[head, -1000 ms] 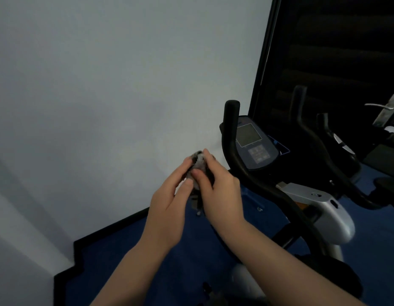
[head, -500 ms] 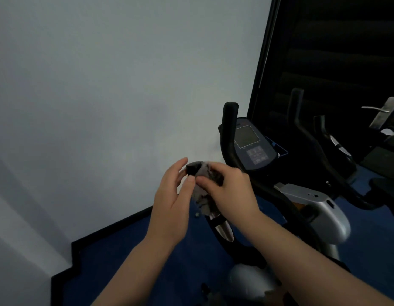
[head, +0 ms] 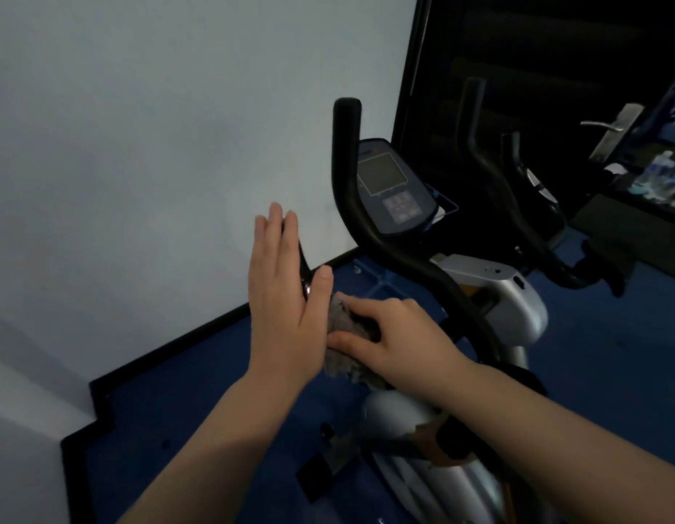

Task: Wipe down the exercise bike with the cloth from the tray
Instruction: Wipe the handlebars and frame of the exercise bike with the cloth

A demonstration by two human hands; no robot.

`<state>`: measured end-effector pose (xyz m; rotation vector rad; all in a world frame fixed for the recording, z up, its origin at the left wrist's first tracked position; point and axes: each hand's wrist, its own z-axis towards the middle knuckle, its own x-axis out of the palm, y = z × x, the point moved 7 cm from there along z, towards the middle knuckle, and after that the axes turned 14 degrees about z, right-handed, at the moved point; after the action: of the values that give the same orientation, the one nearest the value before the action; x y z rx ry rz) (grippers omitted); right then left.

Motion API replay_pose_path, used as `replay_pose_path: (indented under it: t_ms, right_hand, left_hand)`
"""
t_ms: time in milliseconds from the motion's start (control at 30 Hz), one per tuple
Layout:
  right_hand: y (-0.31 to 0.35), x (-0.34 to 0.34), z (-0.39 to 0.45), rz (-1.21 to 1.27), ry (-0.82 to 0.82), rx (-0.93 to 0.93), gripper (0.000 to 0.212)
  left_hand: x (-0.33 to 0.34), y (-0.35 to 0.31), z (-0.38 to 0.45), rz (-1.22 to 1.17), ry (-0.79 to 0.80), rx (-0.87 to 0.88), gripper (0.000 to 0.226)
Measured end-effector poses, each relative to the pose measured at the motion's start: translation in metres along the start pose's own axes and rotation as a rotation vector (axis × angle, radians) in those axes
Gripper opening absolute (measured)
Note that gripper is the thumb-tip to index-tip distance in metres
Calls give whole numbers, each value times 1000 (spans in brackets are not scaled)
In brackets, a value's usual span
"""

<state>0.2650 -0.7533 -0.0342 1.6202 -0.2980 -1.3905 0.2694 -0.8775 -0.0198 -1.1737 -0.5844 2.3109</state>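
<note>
Where a second ago both hands were bunched together in front of the wall, working the cloth point(head: 345, 336) between their fingertips, the head view now shows them parted in role and lowered onto the exercise bike point(head: 490, 296). The left hand point(head: 284, 296) has flattened out, fingers straight and close together, its palm laid against the near handlebar point(head: 303, 270), of which only a dark sliver with a shiny patch shows past the fingers; whether it presses or merely steadies cannot be told. The right hand point(head: 392, 334) now has the grey cloth to itself, fingers curled over the wad and pushing it against the same bar just below the left palm, so that cloth and left hand touch. Half a second ago the cloth was still being pinched by both hands above a chrome section of bar; now it sits bunched on the bike itself. I take this to mean the readying of the cloth is over and wiping has begun, at the near handlebar. Judging by how things lie, most of the job remains: the far handlebar point(head: 347, 175), the console point(head: 390, 187) with its screen and keypad, and the silver frame housing point(head: 494, 293) all stand apart from the cloth. No tray appears in this view. This single head camera is the only view given, and the lower bike is largely hidden by the forearms.
</note>
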Motion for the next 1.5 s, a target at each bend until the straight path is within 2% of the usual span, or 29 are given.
replay_pose_path:
  t_ms: [133,300,467,600,733,800,900,1000,1200,1333,1433,1500]
  right_hand:
    - [-18,-5,-16,-150,214,-24,50]
    - [-24,-34,-20,-325,484,-197,50]
    - [-38,-63,-21,-577,556,-392,49]
    - [-33,-53,-12,-494,571,-425,48]
    - [-31,-32,-8,-297,635,-332,53]
    - [-34,-40,-8,-359,666,-358,53]
    - [-40,-55,-10,-570,674,-470,45]
    - [-42,-51,-14,-640,611,-536,39]
    - [-25,-1,-11,-485,567,-409,56]
    - [-34,-16,-15,-315,549,-260,54]
    - [-46,-43,-16,-460,515,-207,55]
    - [-38,-43,-19,-564,452,-246,45]
  left_hand:
    - [20,-10,-14,86,21,16,58]
    - [28,-7,-20,192,37,-6,60]
    - [27,-3,-23,280,70,7,60]
    - [27,-5,-22,339,83,-5,60]
    - [27,-4,-22,394,93,-16,61]
    - [28,-5,-21,401,105,-17,61]
    - [27,-7,-21,405,109,-2,61]
    - [27,-10,-22,391,104,4,60]
    - [25,-10,-22,367,67,-10,58]
    - [26,-9,-24,377,84,5,58]
    - [27,-8,-23,367,96,5,57]
    - [28,-7,-23,357,88,4,57]
